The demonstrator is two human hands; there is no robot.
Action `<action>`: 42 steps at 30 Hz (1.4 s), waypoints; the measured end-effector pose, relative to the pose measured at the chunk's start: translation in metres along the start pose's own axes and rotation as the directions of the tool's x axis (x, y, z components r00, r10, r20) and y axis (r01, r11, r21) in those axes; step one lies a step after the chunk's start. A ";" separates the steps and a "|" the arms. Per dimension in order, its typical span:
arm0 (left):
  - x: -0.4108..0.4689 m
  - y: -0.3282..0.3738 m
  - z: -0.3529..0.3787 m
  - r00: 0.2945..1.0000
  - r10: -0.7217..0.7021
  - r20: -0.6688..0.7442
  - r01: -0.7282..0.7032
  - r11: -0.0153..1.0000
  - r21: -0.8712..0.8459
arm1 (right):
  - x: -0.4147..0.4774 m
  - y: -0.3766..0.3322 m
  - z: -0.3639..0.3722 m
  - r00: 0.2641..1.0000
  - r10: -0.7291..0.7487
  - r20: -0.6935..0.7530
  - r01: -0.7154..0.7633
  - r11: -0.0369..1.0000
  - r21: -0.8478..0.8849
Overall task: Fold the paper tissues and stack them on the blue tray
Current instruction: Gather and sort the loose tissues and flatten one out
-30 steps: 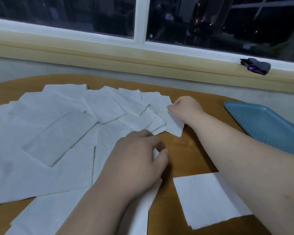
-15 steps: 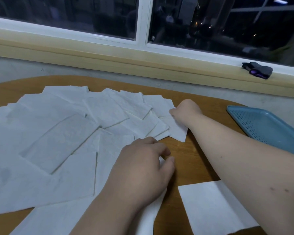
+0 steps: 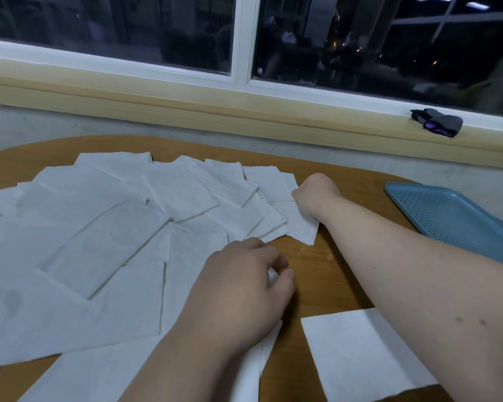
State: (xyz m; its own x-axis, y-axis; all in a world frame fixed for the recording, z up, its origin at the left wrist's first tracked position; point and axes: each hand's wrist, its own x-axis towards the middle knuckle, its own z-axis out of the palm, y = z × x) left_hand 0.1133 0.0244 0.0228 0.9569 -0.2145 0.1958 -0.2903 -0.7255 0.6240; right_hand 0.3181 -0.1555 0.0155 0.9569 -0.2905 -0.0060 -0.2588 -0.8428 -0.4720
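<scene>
- Nearest, at the right, a squarish tissue (image 3: pixel 357 355) lies flat on its own, soft white paper with crisp straight edges, partly under the right forearm.
- The left hand (image 3: pixel 238 294) lies knuckles up on a narrow tissue (image 3: pixel 253 369). Its fingers are curled, and a scrap of white paper shows pinched between thumb and forefinger.
- The worktop (image 3: pixel 325 271) is smooth orange-brown wood with a rounded far edge.
- Across its left and middle, loose tissues (image 3: pixel 99 242) fan out in overlapping rectangles, thin, matte and faintly embossed.
- At the right end of that fan, the right hand (image 3: pixel 314 195) is closed into a loose fist, gripping the end tissue (image 3: pixel 301 226), whose near corner pokes out below the wrist.
- Well apart to the right sits the blue tray (image 3: pixel 447 216), plastic, with a raised rim and a floor dotted with fine holes. No tissue lies on the part in view.
- Beyond, a pale wooden sill (image 3: pixel 186 108) carries a small dark object (image 3: pixel 436 121) with purple on it, below the white-framed window (image 3: pixel 240 39).
</scene>
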 end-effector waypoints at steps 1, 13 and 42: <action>0.000 0.000 0.000 1.000 0.001 0.003 -0.002 1.000 0.003 | -0.001 0.000 0.000 1.000 -0.013 0.000 0.013 1.000 -0.009; 0.003 -0.002 0.002 1.000 -0.006 0.006 0.006 1.000 -0.008 | 0.001 -0.008 0.003 0.993 -0.066 -0.103 0.054 0.993 -0.110; -0.021 0.027 -0.003 0.999 0.046 0.000 -0.046 0.989 -0.138 | -0.222 0.083 -0.112 0.967 -0.246 -0.063 0.206 0.612 0.764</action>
State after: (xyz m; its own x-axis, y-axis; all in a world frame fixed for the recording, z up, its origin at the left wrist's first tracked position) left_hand 0.0852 0.0118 0.0378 0.9425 -0.2480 0.2241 -0.3321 -0.6178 0.7128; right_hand 0.0694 -0.2117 0.0766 0.9808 -0.1020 0.1661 0.1392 -0.2295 -0.9633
